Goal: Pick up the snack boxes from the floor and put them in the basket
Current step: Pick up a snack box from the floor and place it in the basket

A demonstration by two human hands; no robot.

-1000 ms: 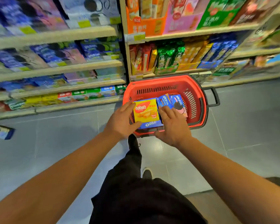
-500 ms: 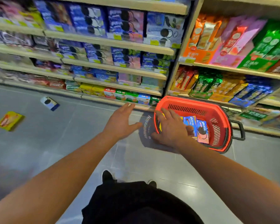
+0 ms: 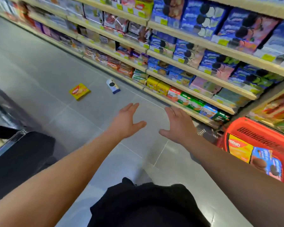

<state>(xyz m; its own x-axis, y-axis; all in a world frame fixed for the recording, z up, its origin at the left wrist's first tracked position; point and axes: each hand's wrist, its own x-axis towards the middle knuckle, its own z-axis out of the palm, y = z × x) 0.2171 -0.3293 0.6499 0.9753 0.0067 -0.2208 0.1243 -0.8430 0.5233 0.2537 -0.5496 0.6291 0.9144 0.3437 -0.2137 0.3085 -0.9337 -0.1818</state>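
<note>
Both the left hand and right hand hover empty, fingers spread. The yellow box and blue-white box lie ahead on the floor, well apart from the red basket. They are probably light, stiff cardboard, though blurred; pinching the long edges should do.

— What do you see of my arms right now?

— Both reach forward, bare from the elbows down, side by side and a little apart.

— And my left hand?

— Palm down, fingers straight and close together, thumb spread out toward the right. It holds nothing.

— My right hand?

— The same, mirrored: fingers straight, thumb pointing left, nothing in it. The two thumbs point at each other without touching.
</note>
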